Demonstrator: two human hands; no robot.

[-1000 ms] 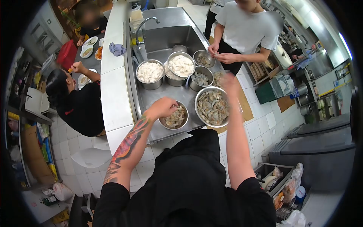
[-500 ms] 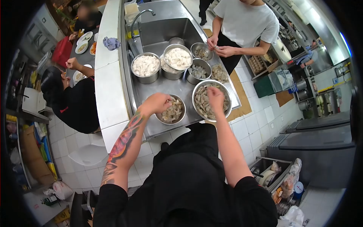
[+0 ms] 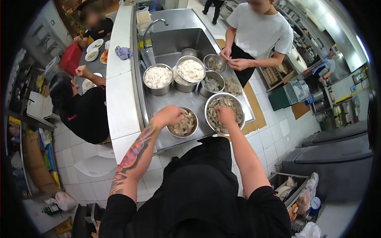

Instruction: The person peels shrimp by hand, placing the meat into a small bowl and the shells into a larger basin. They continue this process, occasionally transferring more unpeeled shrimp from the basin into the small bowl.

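My left hand (image 3: 171,116), below a tattooed forearm, is over the left edge of a steel bowl (image 3: 195,131) of shrimp shells and heads. Its fingers are bent together, and what they hold is too small to make out. My right hand (image 3: 226,115) reaches into a larger steel bowl (image 3: 241,104) of whole grey shrimp, its fingers closed at the shrimp. Just behind stand a bowl of peeled grey shrimp (image 3: 210,84) and a shrimp pile (image 3: 233,85) on the steel counter (image 3: 158,104). Three steel pots hold pale food, one (image 3: 190,70) set on top of another.
Behind the pots is a sink (image 3: 178,37) with a curved faucet (image 3: 150,31). A person in a white shirt (image 3: 260,29) works at the counter's right side. A purple cloth (image 3: 123,52) lies on the white tiled ledge (image 3: 119,83). Two people sit at a table on the left.
The view has shifted, so the counter and bowls appear slightly lower and to the right. My right hand has moved lower into the shrimp bowl. My left hand remains at the shell bowl.
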